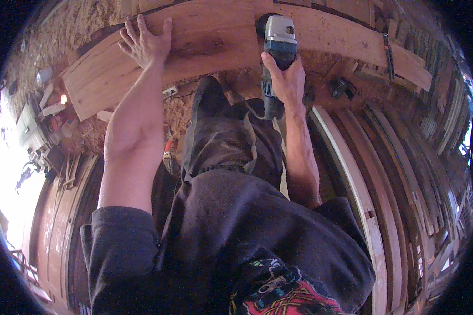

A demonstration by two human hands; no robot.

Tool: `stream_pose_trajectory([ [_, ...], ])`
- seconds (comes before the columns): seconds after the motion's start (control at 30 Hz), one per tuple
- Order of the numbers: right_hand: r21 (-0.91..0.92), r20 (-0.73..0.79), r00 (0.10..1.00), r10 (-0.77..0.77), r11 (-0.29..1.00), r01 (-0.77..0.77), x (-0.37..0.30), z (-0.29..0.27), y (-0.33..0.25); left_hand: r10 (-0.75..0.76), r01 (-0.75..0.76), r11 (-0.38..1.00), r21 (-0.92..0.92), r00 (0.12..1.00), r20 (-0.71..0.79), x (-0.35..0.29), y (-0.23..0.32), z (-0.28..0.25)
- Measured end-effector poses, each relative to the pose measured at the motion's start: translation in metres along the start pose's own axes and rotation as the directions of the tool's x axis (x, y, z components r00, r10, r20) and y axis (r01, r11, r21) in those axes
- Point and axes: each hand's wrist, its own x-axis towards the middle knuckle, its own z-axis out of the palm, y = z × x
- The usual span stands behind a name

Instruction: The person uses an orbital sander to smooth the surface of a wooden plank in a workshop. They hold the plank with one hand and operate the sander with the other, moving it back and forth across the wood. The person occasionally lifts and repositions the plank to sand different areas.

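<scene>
A long reddish-brown wooden board [215,46] lies across the far side, its edges bowed by the lens. My left hand [146,43] rests on it with fingers spread, pressing nothing else. In my right hand [286,77] is an angle grinder [281,44] with a silver head and dark body, my fingers wrapped round the body. The grinder's head is over the board, and a dark round disc shows partly at its left side. Whether the disc touches the wood I cannot tell. A cord trails from the tool's rear end past my legs.
Several long planks [383,184] lean or lie at the right. Sawdust [178,113] covers the ground near the board. A dark power tool [341,88] sits beyond my right wrist. At the left are a white container [43,76] and scattered clutter. A white socket block [169,92] lies below the board.
</scene>
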Motion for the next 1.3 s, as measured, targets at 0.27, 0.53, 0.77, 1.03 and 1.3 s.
stream_pose_trajectory([
  [0.27, 0.048, 0.052, 0.999, 0.016, 0.999, -0.019, -0.012, -0.008, -0.005, -0.003, 0.003, 1.0, 0.007, 1.0, 0.003, 0.0, 0.0, -0.003],
  [0.53, -0.021, 0.066, 0.993, 0.099, 0.995, -0.098, -0.018, -0.008, 0.003, 0.001, -0.001, 1.0, 0.013, 1.0, 0.019, 0.001, -0.003, -0.003],
  [0.77, 0.027, 0.052, 0.993, 0.104, 0.994, -0.106, -0.027, -0.006, 0.019, 0.001, -0.001, 1.0, -0.003, 1.0, 0.003, 0.001, -0.001, 0.0],
  [1.03, 0.018, 0.067, 0.994, 0.082, 0.996, -0.084, -0.043, -0.012, 0.025, 0.012, -0.012, 1.0, 0.008, 1.0, -0.004, 0.003, -0.002, 0.002],
  [1.3, 0.026, 0.117, 0.988, 0.098, 0.994, -0.102, -0.053, -0.015, 0.03, 0.032, -0.033, 0.999, -0.022, 0.999, -0.022, 0.005, -0.005, 0.0],
])
